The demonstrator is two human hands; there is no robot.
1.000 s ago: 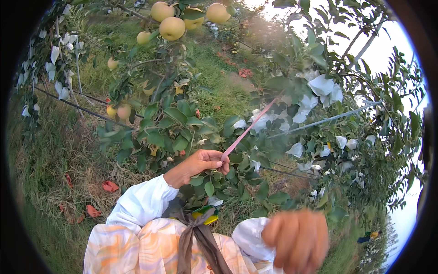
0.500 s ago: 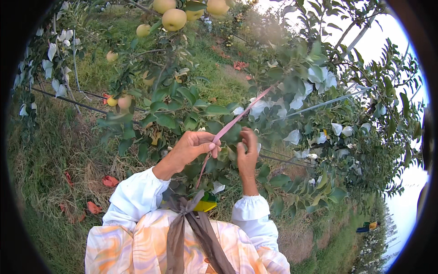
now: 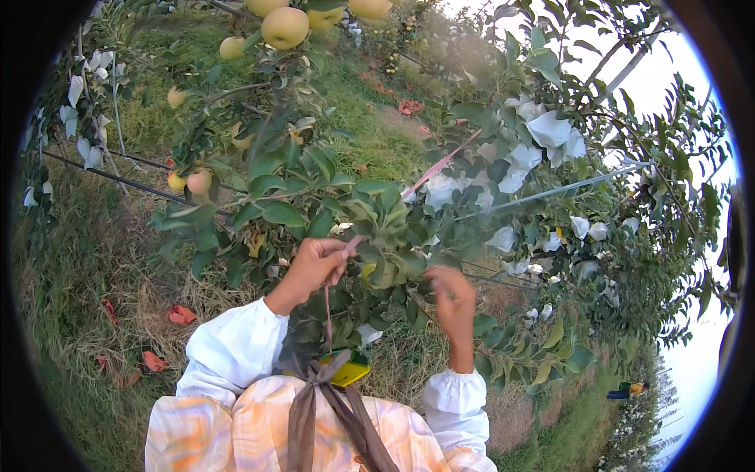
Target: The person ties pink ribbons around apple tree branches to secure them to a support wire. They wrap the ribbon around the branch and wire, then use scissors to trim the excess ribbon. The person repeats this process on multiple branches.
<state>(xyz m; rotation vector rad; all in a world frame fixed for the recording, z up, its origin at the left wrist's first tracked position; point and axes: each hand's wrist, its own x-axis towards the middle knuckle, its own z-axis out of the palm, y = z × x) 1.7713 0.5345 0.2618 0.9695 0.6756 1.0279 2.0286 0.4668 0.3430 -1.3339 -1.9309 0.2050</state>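
My left hand (image 3: pixel 314 271) pinches a pink ribbon (image 3: pixel 442 165) between thumb and fingers. The ribbon slants down from the branches at the upper right, passes behind leaves, and its tail hangs below the hand toward my waist. Leafy apple shoots (image 3: pixel 385 208) are between and just above my hands. A yellowish-green apple (image 3: pixel 382 274) shows partly among those leaves. To the right of it, my right hand (image 3: pixel 454 303) is raised beside the foliage with its fingers bent; motion smears them, and no held object can be made out.
Pale yellow apples (image 3: pixel 285 28) hang at the top. White bags (image 3: pixel 550 130) cover much of the right-hand branches. A grey-blue pole (image 3: pixel 562 187) and a dark hose (image 3: pixel 134 186) cross the scene. Red scraps (image 3: pixel 182 315) lie on the grass. Another person (image 3: pixel 627 390) is far right.
My left hand has moved slightly left and down with the ribbon, which now runs behind leaves. My right hand has moved right and down, away from the ribbon.
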